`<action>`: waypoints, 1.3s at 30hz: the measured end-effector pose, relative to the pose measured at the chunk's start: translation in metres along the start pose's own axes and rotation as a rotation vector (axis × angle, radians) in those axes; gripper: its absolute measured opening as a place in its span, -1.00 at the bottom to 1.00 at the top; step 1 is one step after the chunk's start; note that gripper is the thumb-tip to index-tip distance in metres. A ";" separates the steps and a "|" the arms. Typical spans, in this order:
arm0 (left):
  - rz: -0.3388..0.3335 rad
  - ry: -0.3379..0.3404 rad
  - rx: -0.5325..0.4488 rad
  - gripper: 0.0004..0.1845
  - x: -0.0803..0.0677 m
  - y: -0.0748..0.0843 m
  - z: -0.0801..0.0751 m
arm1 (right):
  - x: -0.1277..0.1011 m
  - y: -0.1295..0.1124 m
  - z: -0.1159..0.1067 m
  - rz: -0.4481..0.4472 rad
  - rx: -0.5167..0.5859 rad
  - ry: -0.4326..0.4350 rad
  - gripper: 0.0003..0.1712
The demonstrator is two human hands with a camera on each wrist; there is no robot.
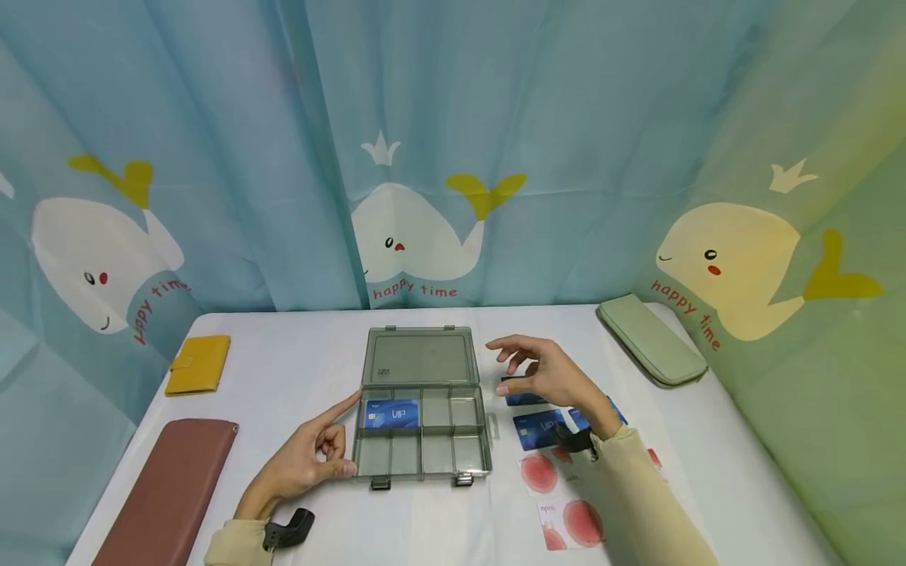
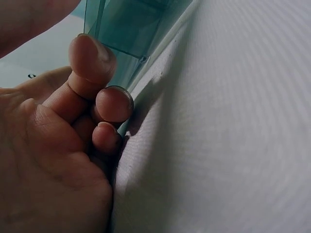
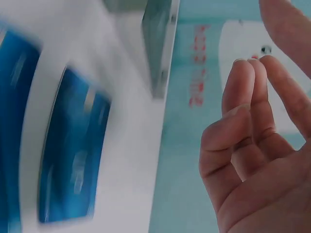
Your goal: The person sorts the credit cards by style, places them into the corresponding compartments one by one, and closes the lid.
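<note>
A grey see-through compartment box (image 1: 422, 431) lies on the table with its lid (image 1: 422, 358) swung back. One blue VIP card (image 1: 392, 414) rests in the back left of its compartments. My left hand (image 1: 300, 460) is at the box's left side, index finger stretched toward the hinge end and thumb by the front corner, other fingers bent. Holding nothing, my right hand (image 1: 555, 373) hovers over the blue cards right of the box, thumb and fingers apart. In the right wrist view a blue card (image 3: 73, 150) lies below that hand on the white cloth.
Several blue cards (image 1: 535, 432) and pink-red cards (image 1: 572, 525) lie right of the box, partly hidden by my right arm. A green wallet (image 1: 653, 339) sits at the back right. On the left are a yellow wallet (image 1: 199, 365) and a long brown wallet (image 1: 170, 491).
</note>
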State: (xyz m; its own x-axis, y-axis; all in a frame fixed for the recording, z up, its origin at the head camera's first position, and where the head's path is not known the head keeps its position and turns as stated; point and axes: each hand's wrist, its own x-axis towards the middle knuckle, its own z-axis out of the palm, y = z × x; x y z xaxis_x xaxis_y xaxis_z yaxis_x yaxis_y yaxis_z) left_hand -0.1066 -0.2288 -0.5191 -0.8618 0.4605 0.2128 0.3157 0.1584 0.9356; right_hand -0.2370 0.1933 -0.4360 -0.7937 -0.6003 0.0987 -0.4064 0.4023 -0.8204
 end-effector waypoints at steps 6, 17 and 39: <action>-0.003 0.004 0.008 0.08 0.000 -0.001 0.001 | -0.018 0.025 -0.023 0.069 -0.058 0.052 -0.26; -0.028 0.008 0.018 0.09 -0.002 -0.002 0.002 | -0.041 0.057 -0.043 0.146 -0.189 0.062 -0.26; -0.002 0.006 0.004 0.09 0.000 -0.002 0.002 | -0.044 0.080 -0.042 0.282 -0.253 0.018 -0.28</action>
State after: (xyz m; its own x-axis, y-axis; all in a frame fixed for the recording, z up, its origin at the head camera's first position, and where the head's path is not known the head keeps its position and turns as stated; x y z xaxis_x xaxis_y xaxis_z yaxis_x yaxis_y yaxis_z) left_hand -0.1065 -0.2278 -0.5210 -0.8648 0.4549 0.2124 0.3154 0.1631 0.9348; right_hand -0.2532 0.2808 -0.4825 -0.8970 -0.4307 -0.0993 -0.2683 0.7090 -0.6521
